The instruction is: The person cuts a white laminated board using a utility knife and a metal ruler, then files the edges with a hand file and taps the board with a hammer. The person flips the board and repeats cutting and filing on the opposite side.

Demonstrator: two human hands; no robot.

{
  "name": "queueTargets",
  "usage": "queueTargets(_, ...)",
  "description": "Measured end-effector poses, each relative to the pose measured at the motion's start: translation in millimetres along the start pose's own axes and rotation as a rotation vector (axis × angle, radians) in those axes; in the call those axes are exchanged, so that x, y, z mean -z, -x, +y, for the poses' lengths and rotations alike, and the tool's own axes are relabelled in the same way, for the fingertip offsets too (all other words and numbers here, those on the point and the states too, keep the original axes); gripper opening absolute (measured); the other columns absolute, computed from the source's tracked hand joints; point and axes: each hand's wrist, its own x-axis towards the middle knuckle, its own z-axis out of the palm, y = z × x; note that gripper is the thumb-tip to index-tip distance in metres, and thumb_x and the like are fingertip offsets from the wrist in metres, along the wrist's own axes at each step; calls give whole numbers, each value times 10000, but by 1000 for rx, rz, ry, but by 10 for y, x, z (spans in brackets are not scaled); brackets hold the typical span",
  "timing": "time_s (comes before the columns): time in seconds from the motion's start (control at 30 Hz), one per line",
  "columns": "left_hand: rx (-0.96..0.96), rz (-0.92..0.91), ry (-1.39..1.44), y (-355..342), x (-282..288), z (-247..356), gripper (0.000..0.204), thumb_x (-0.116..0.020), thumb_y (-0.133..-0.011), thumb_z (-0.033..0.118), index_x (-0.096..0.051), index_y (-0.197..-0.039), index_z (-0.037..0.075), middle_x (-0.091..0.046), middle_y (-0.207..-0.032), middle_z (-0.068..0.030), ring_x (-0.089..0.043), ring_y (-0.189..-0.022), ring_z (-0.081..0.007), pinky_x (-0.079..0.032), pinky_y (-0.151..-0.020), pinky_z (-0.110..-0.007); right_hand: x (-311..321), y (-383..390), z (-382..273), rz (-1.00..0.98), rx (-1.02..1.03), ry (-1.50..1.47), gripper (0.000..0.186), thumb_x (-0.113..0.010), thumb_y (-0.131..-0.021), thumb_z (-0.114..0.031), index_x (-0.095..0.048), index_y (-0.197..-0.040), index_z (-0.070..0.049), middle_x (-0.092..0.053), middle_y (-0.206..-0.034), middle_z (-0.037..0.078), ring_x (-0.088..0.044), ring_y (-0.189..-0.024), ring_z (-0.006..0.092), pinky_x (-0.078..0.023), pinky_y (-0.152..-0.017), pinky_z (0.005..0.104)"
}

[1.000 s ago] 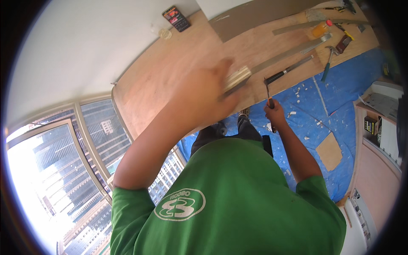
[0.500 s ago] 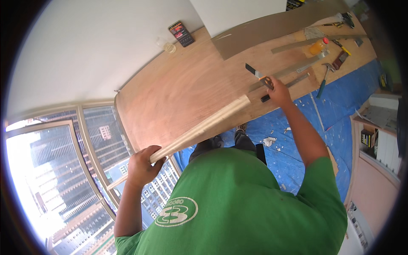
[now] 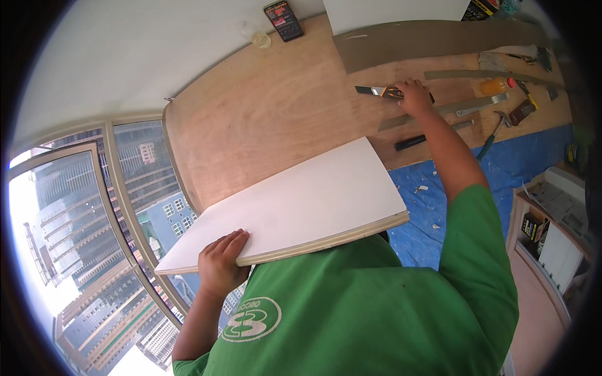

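A white-faced plywood board (image 3: 301,200) lies face up across the near edge of the wooden table, its layered near edge against my green shirt. My left hand (image 3: 222,260) grips that near edge towards the left, fingers on the white face; the thumb is hidden underneath. Beyond the board's far right corner, my right hand (image 3: 416,98) is closed over the handle of a black and orange utility knife (image 3: 390,93), low over the tabletop. The knife's blade end points left. A black-handled tool (image 3: 411,143) lies close to my right forearm.
The wooden tabletop (image 3: 263,119) carries metal strips (image 3: 451,111), a hammer (image 3: 500,125), an orange drink bottle (image 3: 495,86) and a brown panel (image 3: 426,44). A phone (image 3: 283,20) and a clear cup (image 3: 260,39) stand by the wall. Blue sheeting (image 3: 426,216) covers the floor; windows (image 3: 75,219) are left.
The board has tipped from edge-on to white face up, and my left hand has moved slightly down with it. My right hand has carried the knife farther onto the table, turning it nearly level.
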Motion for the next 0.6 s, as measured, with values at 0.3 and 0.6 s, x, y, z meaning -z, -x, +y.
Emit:
queueTargets(0.3,8,-29,-3,-91,16,-67,484,-795,-680,114,-715,-1155,66,-767,-1143,-135,-754,-1001,-316,-610,-859,-410,-45,-93,-5,-29,-42,-46,543,-833,-805,-213,-655,-1318,-202,-601,-1308,96,-539,-1294,340,-469,-1060,519)
queueTargets(0.6,8,-19,4,-180,49,-132,455,-793,-688,102,-722,-1136,67,-772,-1118,-137,-755,-986,-323,-609,-859,-413,-460,675,-494,162,-163,-957,285,-676,-974,-159,-681,-1241,-59,-726,-1040,98,-700,-947,236,-546,-855,362)
